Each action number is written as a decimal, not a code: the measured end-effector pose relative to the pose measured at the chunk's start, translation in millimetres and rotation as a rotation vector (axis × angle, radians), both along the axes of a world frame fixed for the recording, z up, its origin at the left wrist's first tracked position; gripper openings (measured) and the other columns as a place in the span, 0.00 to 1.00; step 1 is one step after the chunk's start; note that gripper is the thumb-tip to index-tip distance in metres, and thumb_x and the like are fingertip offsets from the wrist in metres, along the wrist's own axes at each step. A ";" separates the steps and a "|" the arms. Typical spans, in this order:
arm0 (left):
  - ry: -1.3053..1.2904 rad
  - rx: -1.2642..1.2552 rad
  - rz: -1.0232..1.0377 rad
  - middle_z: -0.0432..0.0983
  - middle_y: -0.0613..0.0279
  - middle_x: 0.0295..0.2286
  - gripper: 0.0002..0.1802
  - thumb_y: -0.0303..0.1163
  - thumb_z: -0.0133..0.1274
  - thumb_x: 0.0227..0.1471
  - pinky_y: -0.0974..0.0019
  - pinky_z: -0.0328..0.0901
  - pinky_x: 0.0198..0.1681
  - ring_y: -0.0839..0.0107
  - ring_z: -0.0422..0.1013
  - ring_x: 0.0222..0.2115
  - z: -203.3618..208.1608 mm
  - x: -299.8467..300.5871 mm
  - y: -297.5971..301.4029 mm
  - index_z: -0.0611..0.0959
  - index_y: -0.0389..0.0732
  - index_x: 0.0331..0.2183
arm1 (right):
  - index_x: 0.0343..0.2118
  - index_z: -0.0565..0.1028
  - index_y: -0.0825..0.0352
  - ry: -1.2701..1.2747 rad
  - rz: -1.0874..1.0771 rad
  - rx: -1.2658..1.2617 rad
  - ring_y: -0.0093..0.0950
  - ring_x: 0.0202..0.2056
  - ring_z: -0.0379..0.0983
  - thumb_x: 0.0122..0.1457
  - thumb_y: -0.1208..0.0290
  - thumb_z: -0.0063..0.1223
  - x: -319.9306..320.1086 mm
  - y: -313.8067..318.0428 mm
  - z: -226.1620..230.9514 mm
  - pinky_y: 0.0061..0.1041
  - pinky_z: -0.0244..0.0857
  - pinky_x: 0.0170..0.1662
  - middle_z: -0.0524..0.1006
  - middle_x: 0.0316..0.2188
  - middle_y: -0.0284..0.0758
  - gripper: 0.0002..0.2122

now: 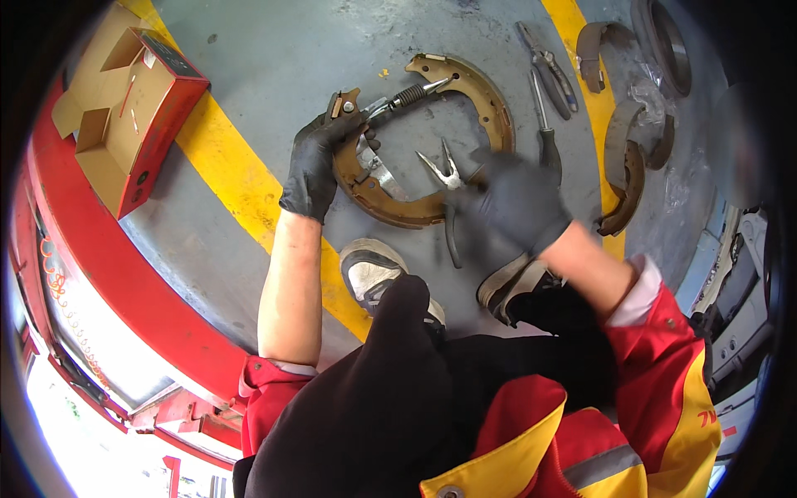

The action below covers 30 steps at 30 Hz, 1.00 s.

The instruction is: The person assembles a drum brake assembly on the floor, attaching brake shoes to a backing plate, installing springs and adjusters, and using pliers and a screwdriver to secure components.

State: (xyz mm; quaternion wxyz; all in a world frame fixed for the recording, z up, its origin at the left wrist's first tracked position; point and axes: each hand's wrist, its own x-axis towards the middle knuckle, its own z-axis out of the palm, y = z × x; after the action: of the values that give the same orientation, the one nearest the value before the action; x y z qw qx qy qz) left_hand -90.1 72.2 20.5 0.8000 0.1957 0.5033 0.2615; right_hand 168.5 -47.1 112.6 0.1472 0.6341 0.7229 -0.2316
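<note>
My left hand (314,162), in a black glove, is closed around the upper end of the left brake shoe (365,197). Beside its fingertips, an adjuster rod with a coil spring (408,95) runs across to the right brake shoe (491,101). The two curved brown shoes form a ring on the floor. Pliers (449,176) with pointed, spread jaws lie across the ring's lower part, one dark handle toward my feet. Over the other handle is my right hand (523,203), also black-gloved; motion blur smears its fingers, so its grip is unclear.
A screwdriver (544,124) and another pair of pliers (552,75) lie to the right. Loose brake shoes (628,183), clear plastic (652,104) and a dark round part (668,46) are farther right. An opened cardboard box (154,124) sits far left, near a red beam (124,274).
</note>
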 end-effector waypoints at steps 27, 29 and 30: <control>-0.019 0.076 -0.001 0.81 0.57 0.34 0.15 0.32 0.59 0.57 0.67 0.72 0.40 0.69 0.78 0.32 -3.6 11.3 -0.7 0.82 0.30 0.42 | 0.47 0.75 0.65 0.080 -0.771 0.130 0.25 0.28 0.77 0.60 0.72 0.59 132.6 -46.4 -56.4 0.26 0.69 0.31 0.80 0.31 0.33 0.13; 0.016 0.041 -0.015 0.81 0.58 0.33 0.15 0.32 0.59 0.57 0.67 0.72 0.39 0.70 0.78 0.31 -0.9 8.1 -0.9 0.82 0.31 0.41 | 0.50 0.74 0.66 0.094 -0.803 0.087 0.24 0.29 0.77 0.61 0.70 0.59 141.2 -60.3 -74.5 0.25 0.70 0.33 0.79 0.33 0.33 0.15; 0.005 0.057 -0.013 0.81 0.58 0.33 0.15 0.32 0.59 0.57 0.67 0.72 0.39 0.70 0.78 0.31 -2.8 9.6 1.9 0.82 0.30 0.41 | 0.53 0.73 0.66 0.278 -0.976 -0.025 0.26 0.32 0.78 0.61 0.68 0.59 140.9 -49.4 -55.4 0.26 0.71 0.36 0.79 0.35 0.35 0.18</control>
State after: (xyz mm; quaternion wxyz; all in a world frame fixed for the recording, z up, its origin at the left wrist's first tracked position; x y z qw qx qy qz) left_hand -80.5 74.0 17.7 0.7945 0.2223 0.4964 0.2700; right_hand 309.4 -96.4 57.3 -0.0679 0.8594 0.3523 -0.3643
